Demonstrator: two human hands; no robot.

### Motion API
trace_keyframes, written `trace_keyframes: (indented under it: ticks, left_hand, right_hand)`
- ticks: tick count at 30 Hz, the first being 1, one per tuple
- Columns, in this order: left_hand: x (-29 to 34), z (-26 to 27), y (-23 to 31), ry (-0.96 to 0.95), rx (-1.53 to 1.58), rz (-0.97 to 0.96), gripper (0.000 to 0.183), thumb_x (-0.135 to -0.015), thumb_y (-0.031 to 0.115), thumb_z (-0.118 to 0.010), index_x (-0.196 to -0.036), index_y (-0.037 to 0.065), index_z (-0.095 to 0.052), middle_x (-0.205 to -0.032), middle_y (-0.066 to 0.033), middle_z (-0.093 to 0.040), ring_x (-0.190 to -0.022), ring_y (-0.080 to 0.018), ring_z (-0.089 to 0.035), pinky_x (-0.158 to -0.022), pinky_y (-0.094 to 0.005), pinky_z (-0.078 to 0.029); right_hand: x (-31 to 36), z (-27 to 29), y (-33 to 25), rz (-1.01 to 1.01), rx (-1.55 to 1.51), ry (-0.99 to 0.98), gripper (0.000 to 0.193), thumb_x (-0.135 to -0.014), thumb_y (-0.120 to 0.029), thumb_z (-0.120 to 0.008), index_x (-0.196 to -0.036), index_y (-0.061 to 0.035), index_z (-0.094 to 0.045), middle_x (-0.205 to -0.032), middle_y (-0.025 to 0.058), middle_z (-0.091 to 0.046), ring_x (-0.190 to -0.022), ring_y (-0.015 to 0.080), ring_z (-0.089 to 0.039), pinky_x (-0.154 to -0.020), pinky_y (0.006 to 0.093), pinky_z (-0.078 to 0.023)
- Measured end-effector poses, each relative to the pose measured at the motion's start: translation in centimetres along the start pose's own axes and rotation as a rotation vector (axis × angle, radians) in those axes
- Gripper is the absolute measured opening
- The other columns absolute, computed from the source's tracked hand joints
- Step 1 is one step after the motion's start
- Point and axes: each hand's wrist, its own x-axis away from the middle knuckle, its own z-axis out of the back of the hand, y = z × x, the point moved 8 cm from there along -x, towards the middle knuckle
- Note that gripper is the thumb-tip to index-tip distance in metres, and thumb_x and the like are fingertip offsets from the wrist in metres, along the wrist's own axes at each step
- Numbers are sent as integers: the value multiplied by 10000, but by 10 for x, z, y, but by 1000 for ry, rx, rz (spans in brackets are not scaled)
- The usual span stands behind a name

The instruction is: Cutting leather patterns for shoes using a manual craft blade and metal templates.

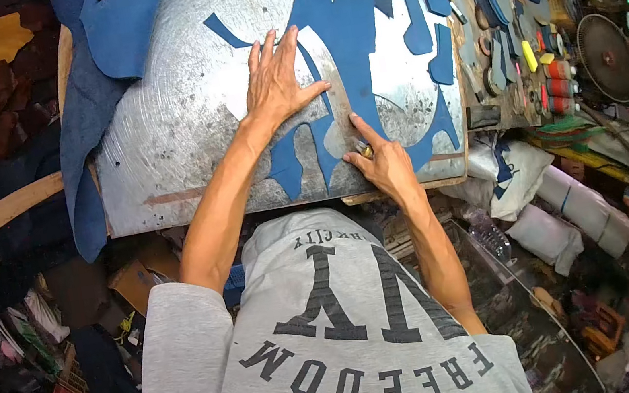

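Observation:
A piece of blue leather [357, 35], with cut-out gaps in it, lies on a scratched metal sheet [166, 129]. On the leather rests a long curved grey template [339, 107]. My left hand [279, 80] is open with fingers spread, its thumb reaching onto the template. Just right of the template's near end, my right hand [386, 160] pinches a small tool [365, 150] with a brass-coloured part. Its forefinger points forward along the template's edge. The fingers hide most of the tool, and its tip cannot be made out.
Cut blue pieces [409, 15] lie at the right of the sheet. A large blue hide [123, 30] drapes over the left edge. Thread spools [560, 86] and a round fan [605, 58] stand at right. White sacks [508, 172] sit below the table's right corner.

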Motion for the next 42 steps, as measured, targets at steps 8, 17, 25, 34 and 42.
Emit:
trace_keyframes:
  ticks: [8, 17, 25, 34, 42]
  left_hand:
    - [-7, 2, -2, -18, -10, -15, 1069, -692, 631, -770, -1489, 62, -341, -1484, -169, -437, -1438, -370, -290, -1199, -533, -151]
    - [-5, 1, 10, -3, -70, -83, 710, -729, 602, -752, -1268, 153, -639, -1463, -127, -465, -1404, -398, -322, -1168, -568, -188]
    - [-5, 3, 15, -63, -112, -50, 660, -718, 570, -773, -1230, 168, -665, -1459, -139, -466, -1413, -416, -299, -1166, -578, -185]
    - [-30, 6, 58, -379, -348, -202, 419, -789, 379, -763, -1078, 80, -709, -1333, -111, -553, -1363, -298, -402, -1178, -523, -227]
    - [-104, -20, 31, -1099, -123, 150, 985, -808, 863, -378, -1024, -29, -738, -1111, -301, -660, -1137, -389, -615, -1046, -493, -407]
  right_hand:
    - [-6, 0, -3, -6, -61, 16, 715, -836, -289, -743, -1476, -221, -432, -1112, 193, -698, -892, 386, -697, -774, 445, -544]
    - [-4, 4, -1, 6, -75, -4, 708, -835, -286, -737, -1469, -190, -436, -904, 229, -710, -826, 425, -686, -730, 473, -536]
    - [-8, 17, 10, 21, -195, -192, 623, -920, -313, -649, -1453, -91, -415, -869, 280, -690, -866, 455, -677, -767, 488, -528]
    - [-37, 106, 52, 187, 13, 23, 400, -936, -101, -557, -1319, 5, -506, -1149, 251, -621, -1055, 418, -618, -888, 464, -510]
    - [-55, 68, -22, 361, -179, 59, 342, -905, -86, -625, -1245, -55, -599, -1048, 179, -639, -855, 386, -648, -732, 455, -528]
